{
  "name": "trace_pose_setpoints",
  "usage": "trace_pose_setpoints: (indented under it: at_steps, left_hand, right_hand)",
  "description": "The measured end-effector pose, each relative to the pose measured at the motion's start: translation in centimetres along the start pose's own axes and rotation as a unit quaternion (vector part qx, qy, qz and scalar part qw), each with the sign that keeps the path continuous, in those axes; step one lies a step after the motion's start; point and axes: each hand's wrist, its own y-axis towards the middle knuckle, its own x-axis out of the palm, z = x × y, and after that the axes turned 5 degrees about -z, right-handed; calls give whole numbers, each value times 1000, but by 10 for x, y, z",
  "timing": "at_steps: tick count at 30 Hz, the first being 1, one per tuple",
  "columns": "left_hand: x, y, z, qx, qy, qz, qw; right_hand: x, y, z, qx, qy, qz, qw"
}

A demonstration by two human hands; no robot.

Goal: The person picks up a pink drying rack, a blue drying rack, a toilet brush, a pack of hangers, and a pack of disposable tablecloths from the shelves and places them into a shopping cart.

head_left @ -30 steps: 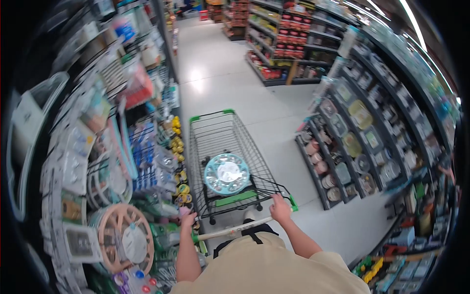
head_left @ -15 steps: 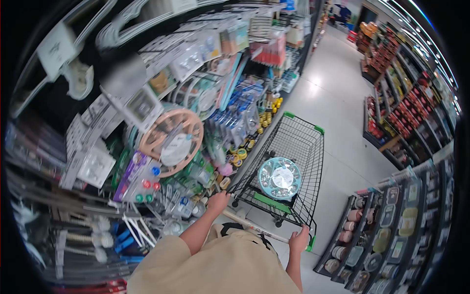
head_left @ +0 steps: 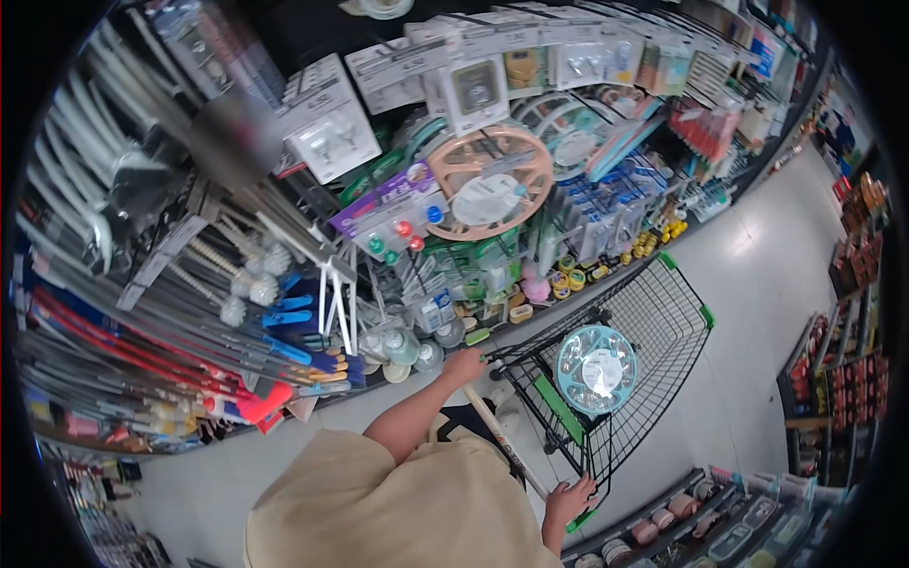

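A black wire shopping cart [head_left: 653, 327] with green corners stands in front of me. My left hand [head_left: 464, 366] is closed around the left end of its pale handle bar [head_left: 492, 426]. At the right end of the bar, near the green corner, my right hand [head_left: 571, 499] grips the handle, its fingers partly showing. Inside the cart lies a round light-blue clip hanger rack [head_left: 571, 383] in clear wrapping with a white label. A green panel [head_left: 559, 409] sits at the cart's near end.
Along the left, a shelf wall holds a peach round rack [head_left: 535, 194], packaged hooks [head_left: 331, 142], yellow tape rolls [head_left: 571, 276] and brushes [head_left: 248, 284]. At lower right a shelf carries pink cups [head_left: 663, 518]. Red-packaged goods [head_left: 857, 383] stand beyond the pale floor aisle [head_left: 748, 284].
My view has swung left, so the shelf goods and cart sit further right in the picture. More brushes and mop handles show at left. Both hands stay on the cart handle.
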Motion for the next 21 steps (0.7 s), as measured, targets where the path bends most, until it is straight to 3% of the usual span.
trace_pose_setpoints:
  at_steps: [2, 4, 10, 12, 16, 18, 21]
  left_hand:
    - [-4, -9, -7, -5, 8, -54, 999]
    - [-1, -18, -18, 0, 8, -38, 999]
    - [10, -31, -49, 33, -24, -15, 999]
    - [9, -30, -58, 47, -31, -68, 996]
    - [6, -31, -66, 69, -39, -56, 995]
    - [-2, -38, -65, 66, -84, -123, 987]
    - [16, -21, -90, 95, -115, -133, 980]
  right_hand:
    - [1, -3, 5, -33, 12, -4, 999]
    - [-13, -11, -3, 8, 47, -65, 997]
    - [-3, -32, 0, 10, 55, -57, 997]
    - [1, -37, 1, 7, 62, -48, 997]
    - [-5, -42, -6, 7, 60, -61, 996]
    - [-4, -47, -7, 14, 55, -66, 996]
    - [7, -52, -3, 5, 44, -56, 997]
